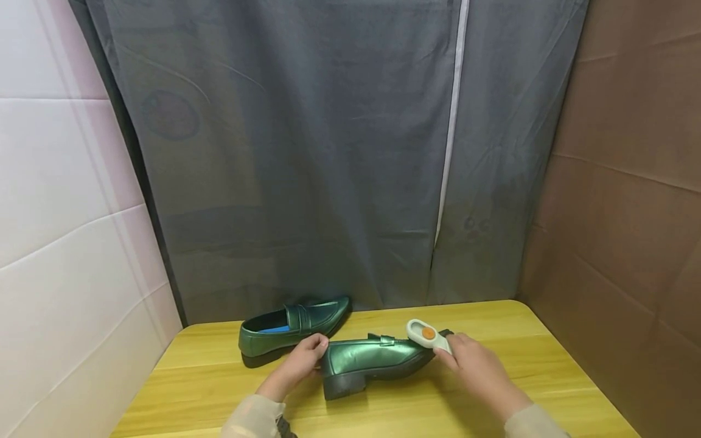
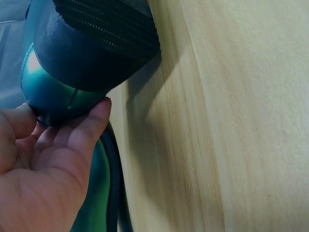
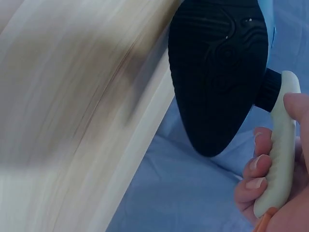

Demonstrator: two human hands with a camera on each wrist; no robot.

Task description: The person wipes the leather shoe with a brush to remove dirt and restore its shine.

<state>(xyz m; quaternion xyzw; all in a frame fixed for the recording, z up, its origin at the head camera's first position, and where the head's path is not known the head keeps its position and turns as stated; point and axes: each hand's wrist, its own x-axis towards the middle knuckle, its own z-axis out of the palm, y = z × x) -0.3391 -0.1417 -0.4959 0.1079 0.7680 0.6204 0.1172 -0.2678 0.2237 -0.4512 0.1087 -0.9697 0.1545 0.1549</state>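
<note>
My left hand (image 1: 303, 360) grips the back of a shiny green loafer (image 1: 364, 357), thumb on one side and fingers on the other, close under the heel counter in the left wrist view. The loafer's black heel (image 2: 96, 46) and dark sole (image 3: 219, 72) show, its toe pointing right. Curled around the pale handle of a small brush (image 1: 415, 329) with an orange button, my right hand (image 1: 479, 368) holds it at the upper front of the loafer. In the right wrist view its dark bristles (image 3: 268, 91) meet the shoe's side beyond the sole.
A second green loafer (image 1: 260, 344) with a blue insole stands behind and to the left on the wooden table (image 1: 219, 404). A grey curtain (image 1: 328, 152) hangs behind the table. White fabric (image 1: 71, 201) borders the left side and brown fabric (image 1: 619, 201) the right.
</note>
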